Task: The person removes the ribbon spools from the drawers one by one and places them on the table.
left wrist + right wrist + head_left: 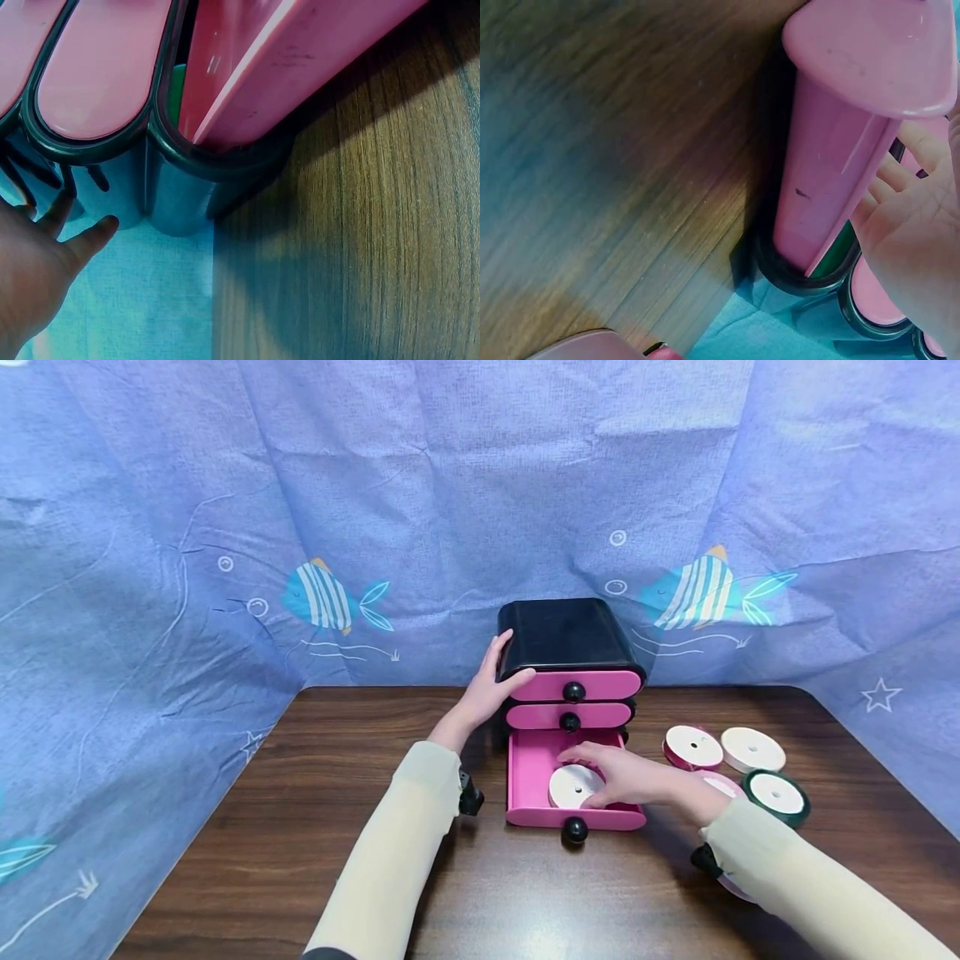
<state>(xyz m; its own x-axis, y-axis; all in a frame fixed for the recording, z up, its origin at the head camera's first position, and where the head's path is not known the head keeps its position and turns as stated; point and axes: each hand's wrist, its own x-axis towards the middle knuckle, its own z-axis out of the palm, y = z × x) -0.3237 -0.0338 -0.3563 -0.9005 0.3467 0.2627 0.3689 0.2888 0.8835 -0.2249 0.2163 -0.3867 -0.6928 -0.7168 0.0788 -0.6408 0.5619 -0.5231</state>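
Observation:
A small black cabinet (566, 631) with pink drawers stands at the table's back. Its bottom drawer (527, 768) is pulled out toward me. Inside that drawer lies a ribbon spool (572, 787) with a white face, and my right hand (630, 774) holds it, fingers at the far edge and thumb at the near edge. In the right wrist view the drawer wall hides the spool. My left hand (483, 692) rests against the cabinet's upper left side, fingers spread and thumb near the top drawer's front (600, 685). The left wrist view shows that hand's fingers (94, 236) extended beside the cabinet.
Right of the cabinet lie several ribbon spools: a dark pink one (693, 747), a cream one (753, 750), a green one (777, 796) and a light pink one (722, 783) partly behind my right forearm. A blue fish-print cloth (465, 510) hangs behind the wooden table (360, 752).

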